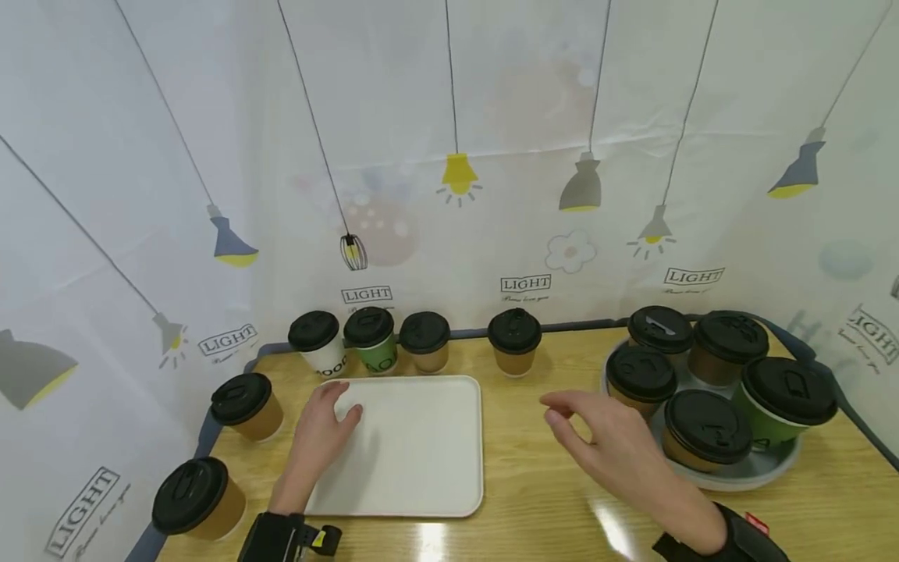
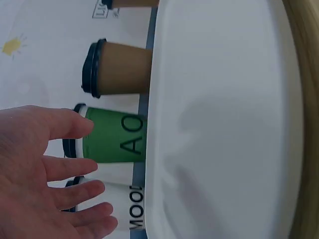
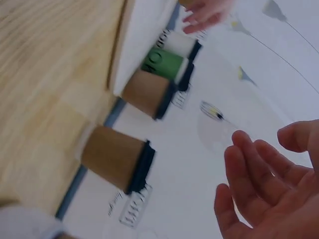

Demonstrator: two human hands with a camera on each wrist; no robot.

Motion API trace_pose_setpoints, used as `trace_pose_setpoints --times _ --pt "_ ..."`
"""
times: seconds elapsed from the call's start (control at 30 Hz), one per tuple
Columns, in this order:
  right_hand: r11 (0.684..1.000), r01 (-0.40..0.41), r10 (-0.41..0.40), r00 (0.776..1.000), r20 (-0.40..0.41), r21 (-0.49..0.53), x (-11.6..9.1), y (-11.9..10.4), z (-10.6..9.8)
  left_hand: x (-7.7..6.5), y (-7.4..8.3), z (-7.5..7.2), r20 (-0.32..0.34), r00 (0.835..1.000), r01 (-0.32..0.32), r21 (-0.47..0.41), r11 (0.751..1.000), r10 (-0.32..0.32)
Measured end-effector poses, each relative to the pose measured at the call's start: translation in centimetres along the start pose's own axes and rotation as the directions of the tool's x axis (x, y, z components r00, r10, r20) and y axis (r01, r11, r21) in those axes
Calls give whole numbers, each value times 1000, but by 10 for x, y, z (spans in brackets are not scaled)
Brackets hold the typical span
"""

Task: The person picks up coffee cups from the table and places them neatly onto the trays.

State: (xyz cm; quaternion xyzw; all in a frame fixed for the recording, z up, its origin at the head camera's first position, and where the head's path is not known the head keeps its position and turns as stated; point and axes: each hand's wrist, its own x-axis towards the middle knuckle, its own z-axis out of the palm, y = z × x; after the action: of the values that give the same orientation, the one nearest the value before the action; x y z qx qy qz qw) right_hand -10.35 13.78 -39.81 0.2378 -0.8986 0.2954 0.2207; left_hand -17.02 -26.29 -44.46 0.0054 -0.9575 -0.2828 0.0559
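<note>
My left hand (image 1: 325, 429) hovers over the left side of a white tray (image 1: 421, 468), fingers spread and holding nothing. In the left wrist view, its fingers point towards a green paper cup (image 2: 112, 137) and a white cup (image 2: 112, 199), both with black lids; whether they touch is hard to tell. My right hand (image 1: 611, 445) is in the air between the tray and a round grey dish (image 1: 779, 472), with thumb and fingers apart and nothing held. A brown lidded cup (image 1: 515, 343) stands by itself behind the gap between the hands.
Another brown cup (image 1: 425, 343) stands beside the green one behind the tray. Two more brown cups, one farther back (image 1: 247, 407) and one nearer (image 1: 200, 499), stand at the left. Several lidded cups, including a large green one (image 1: 787, 402), crowd the dish. A printed curtain (image 1: 449, 234) surrounds the table.
</note>
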Motion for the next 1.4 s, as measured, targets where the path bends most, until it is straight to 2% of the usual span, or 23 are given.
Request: trace_pose_setpoints --times 0.1,0.27,0.5,0.6,0.73,0.83,0.93,1.1,1.27,1.4 --pt "999 -31 35 992 123 -35 14 -4 26 1 -10 -4 6 999 33 52 998 -34" --pt "991 -56 92 947 307 -125 32 -8 65 -1 -27 -7 19 998 50 143 988 -54" --pt "984 -25 90 924 371 -177 39 -6 103 -4 -41 -9 23 997 70 194 978 -76" --pt "983 -65 132 897 421 -169 40 -4 114 -5 -47 -10 12 998 54 213 975 -58" --pt "982 -135 184 854 487 -135 41 -2 124 -8 -56 -10 -14 1000 22 250 968 -19" --pt "978 -165 207 834 512 -125 42 -1 130 -11 -61 -9 -32 1000 11 285 958 -2" --pt "976 -187 217 825 521 -110 42 -1 135 -12 -63 -7 -53 998 3 313 950 14" --pt "974 -208 222 824 521 -86 42 -1 136 -12 -67 -8 -40 999 -13 309 951 26" --pt "972 -223 231 823 519 -80 39 1 132 -11 -69 -11 24 1000 -14 260 966 8" --pt "970 -227 240 817 525 -91 36 4 126 -9 -65 -14 91 995 13 236 972 -36"
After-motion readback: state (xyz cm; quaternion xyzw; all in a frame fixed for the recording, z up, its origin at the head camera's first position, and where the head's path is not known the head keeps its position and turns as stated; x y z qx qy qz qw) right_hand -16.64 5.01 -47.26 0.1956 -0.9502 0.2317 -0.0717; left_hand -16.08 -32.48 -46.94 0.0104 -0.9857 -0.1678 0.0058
